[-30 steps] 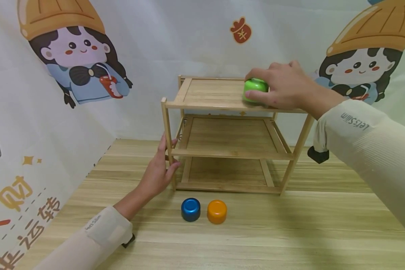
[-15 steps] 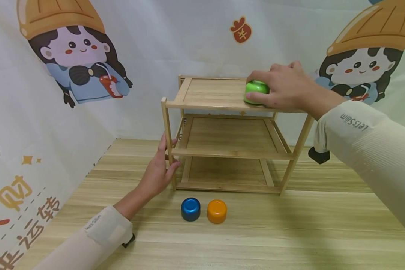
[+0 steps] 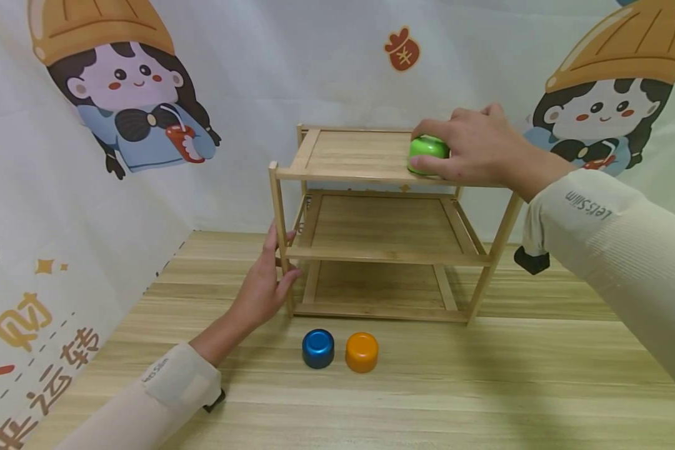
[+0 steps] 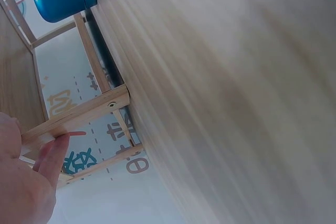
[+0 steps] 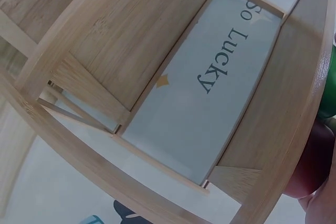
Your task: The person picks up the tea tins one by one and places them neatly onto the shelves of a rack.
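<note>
The right wrist view is showing a dark red object (image 5: 313, 161) beside the green canister (image 3: 429, 155), under the right hand (image 3: 478, 147), which is hiding it from the head view. The left wrist view is revealing a round fastener (image 4: 112, 105) near the left hand (image 3: 264, 284). "So Lucky" lettering (image 5: 223, 59) is showing from the right wrist; both sleeves (image 3: 607, 212) are carrying "LetsSlim". The right hand, partly closed, is pinching the green canister on the top shelf of the wooden rack (image 3: 343, 153); the left hand is gripping the rack's post between thumb and fingers. The blue canister (image 3: 318, 349) and orange canister (image 3: 362, 352) are sitting on the counter (image 3: 427, 400), right of the left hand and nearer the person.
</note>
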Available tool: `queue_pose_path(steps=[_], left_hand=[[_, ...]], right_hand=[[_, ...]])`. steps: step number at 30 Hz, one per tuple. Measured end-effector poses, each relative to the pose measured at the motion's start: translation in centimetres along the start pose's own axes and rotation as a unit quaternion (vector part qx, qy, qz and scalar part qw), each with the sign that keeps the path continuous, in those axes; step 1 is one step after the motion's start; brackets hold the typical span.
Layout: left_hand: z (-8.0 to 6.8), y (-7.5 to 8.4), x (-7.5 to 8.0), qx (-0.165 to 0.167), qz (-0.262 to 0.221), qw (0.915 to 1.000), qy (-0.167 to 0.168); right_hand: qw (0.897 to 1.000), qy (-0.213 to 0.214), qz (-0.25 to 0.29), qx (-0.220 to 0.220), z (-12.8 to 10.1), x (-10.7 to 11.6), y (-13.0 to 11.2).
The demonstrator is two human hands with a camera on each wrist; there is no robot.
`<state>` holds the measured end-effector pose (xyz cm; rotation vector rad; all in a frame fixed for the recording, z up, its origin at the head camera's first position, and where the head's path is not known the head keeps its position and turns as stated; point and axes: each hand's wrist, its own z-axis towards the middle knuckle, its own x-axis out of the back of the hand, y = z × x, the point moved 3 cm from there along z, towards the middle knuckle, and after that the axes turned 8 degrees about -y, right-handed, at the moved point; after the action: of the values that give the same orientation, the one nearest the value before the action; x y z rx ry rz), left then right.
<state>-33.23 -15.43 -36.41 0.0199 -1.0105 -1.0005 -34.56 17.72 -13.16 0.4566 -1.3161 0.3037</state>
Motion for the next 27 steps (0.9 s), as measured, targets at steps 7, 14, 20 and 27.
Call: queue_pose_path(steps=[7, 14, 20, 27], left_hand=[[0.0, 0.0, 0.0, 0.000, -0.005, 1.0000, -0.001], [0.0, 0.0, -0.1, -0.003, -0.003, 1.0000, 0.002], [0.1, 0.1, -0.1, 0.000, -0.003, 1.0000, 0.001], [0.1, 0.0, -0.1, -0.004, -0.005, 1.0000, 0.004]], right_hand=[[1.000, 0.001, 0.011, -0.002, -0.1, 0.1, 0.0], [1.000, 0.009, 0.021, 0.000, -0.5, 1.0, 0.4], [0.999, 0.025, 0.018, -0.015, -1.2, 2.5, 1.1], [0.997, 0.069, 0.025, -0.017, -2.6, 3.7, 1.7]])
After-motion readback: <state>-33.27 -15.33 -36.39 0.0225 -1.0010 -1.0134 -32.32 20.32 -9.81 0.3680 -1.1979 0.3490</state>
